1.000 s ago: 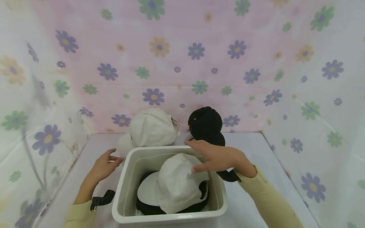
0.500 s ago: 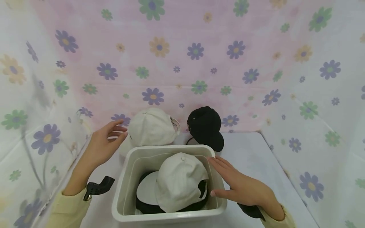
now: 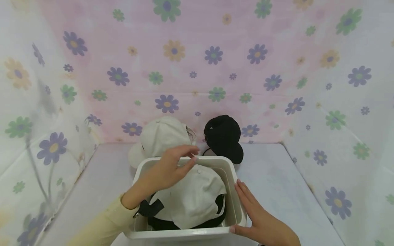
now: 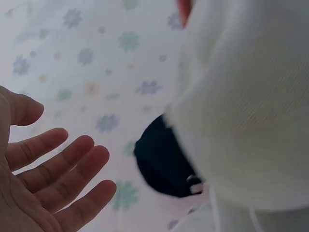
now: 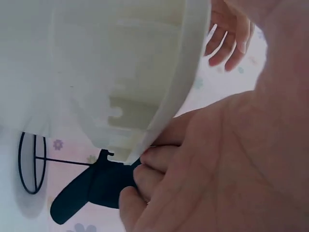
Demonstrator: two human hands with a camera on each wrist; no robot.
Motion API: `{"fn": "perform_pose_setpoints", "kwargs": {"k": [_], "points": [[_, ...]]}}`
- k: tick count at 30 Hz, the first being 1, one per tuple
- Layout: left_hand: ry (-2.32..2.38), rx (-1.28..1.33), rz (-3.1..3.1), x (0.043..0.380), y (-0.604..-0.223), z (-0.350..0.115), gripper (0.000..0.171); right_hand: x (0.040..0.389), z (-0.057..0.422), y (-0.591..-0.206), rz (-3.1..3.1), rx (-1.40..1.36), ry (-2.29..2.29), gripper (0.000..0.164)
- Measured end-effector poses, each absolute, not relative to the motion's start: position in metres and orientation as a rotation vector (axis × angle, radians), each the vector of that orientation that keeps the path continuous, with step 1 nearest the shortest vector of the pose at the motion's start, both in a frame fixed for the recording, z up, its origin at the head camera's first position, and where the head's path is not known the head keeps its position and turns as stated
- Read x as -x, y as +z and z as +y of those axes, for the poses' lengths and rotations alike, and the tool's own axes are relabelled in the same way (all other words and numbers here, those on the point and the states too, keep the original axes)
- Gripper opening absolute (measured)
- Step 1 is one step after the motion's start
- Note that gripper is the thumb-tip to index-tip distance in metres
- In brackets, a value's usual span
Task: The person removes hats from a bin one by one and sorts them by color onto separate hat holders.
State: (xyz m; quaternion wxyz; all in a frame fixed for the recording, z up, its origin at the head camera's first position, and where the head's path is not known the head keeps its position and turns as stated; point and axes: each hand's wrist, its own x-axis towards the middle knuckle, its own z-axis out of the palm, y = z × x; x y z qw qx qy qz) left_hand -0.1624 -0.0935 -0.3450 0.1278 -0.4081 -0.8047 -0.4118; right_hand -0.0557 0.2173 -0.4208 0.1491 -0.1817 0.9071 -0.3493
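I see left hand (image 3: 167,169) loose above one plastic bin (image 3: 184,233); right hand (image 3: 261,218) straight-fingered against rim. One white cap (image 3: 198,198) uppermost inside; behind, one cream cap (image 3: 164,135), one black cap (image 3: 223,136).

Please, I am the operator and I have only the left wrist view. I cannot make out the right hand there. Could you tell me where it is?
Observer: The head view shows the right hand at the right side of the bin, its fingers against it.
Operator: Thank you. And what is under the big pale cap, which fills the right side of my picture?
Observer: In the head view something black shows beneath it, perhaps another cap.
Operator: One more, please: does the black cap have some support?
Observer: It seems so; the right wrist view shows a black wire stand, with a rod reaching toward that cap.
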Motion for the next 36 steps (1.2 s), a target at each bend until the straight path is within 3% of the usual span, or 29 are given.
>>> {"fn": "perform_pose_setpoints", "kwargs": {"k": [12, 22, 36], "points": [[-0.947, 1.42, -2.608, 0.169, -0.378, -0.051, 0.032, 0.054, 0.203, -0.441, 2.948, 0.837, -0.818, 0.113], [-0.623, 1.479, -2.612, 0.166, -0.403, -0.038, 0.038, 0.053, 0.191, -0.446, 3.057, 0.732, -0.771, 0.112], [-0.774, 1.379, -2.72, 0.179, -0.402, -0.052, 0.038, 0.052, 0.186, -0.451, 3.209, 0.745, -0.647, 0.11]]}}
